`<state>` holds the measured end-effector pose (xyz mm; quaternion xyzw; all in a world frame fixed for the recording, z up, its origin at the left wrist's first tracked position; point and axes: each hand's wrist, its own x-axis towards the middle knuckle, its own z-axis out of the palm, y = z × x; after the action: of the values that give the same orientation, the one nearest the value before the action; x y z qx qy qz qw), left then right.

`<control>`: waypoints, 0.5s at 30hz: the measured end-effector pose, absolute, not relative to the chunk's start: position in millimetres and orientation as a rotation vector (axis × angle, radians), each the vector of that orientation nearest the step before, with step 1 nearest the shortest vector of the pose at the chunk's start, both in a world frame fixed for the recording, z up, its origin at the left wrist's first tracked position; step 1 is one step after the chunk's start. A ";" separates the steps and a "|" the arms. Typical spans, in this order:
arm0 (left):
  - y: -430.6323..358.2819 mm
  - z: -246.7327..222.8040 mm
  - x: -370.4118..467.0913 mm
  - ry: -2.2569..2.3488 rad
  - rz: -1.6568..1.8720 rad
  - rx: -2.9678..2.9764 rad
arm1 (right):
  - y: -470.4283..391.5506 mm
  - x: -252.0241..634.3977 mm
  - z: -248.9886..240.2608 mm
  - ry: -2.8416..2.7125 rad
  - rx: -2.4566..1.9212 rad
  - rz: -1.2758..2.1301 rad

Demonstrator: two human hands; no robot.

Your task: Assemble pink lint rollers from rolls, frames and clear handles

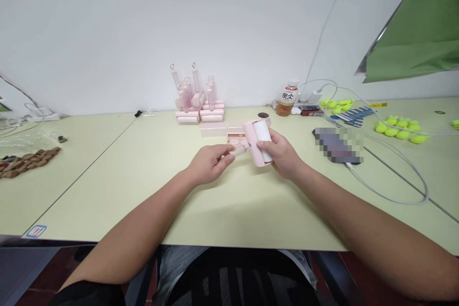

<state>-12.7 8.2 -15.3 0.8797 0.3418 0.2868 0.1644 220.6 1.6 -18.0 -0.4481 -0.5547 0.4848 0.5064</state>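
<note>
My right hand point(285, 155) is closed around a pink lint roller head point(253, 146) with a white roll in it, held tilted above the table. Between the thumb and fingers of my left hand point(211, 163) is a clear handle point(239, 150), its far end meeting the side of the roller head. Whether the two are joined I cannot tell. Just behind them lies an open pink box point(234, 137) with small round pink pieces in it. Finished-looking pink lint rollers point(188, 118) stand grouped by the wall, several with handles pointing up.
A drink bottle point(287, 99) stands at the back right. Further right are a phone point(337, 146) with a looping white cable point(394, 201), yellow pieces point(401, 126) and blue-grey gloves point(353, 115). Brown wooden pieces point(32, 162) lie far left. A green sheet point(416, 28) hangs at upper right.
</note>
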 end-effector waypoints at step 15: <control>8.8 -11.3 -12.0 0.926 0.690 2.532 | 3.8 223.3 -21.7 -1.546 -1.115 0.922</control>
<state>-12.0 8.8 -11.3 0.8953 0.3275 0.2440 0.1781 223.3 3.8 -21.7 -0.4592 -0.6364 0.3796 0.4899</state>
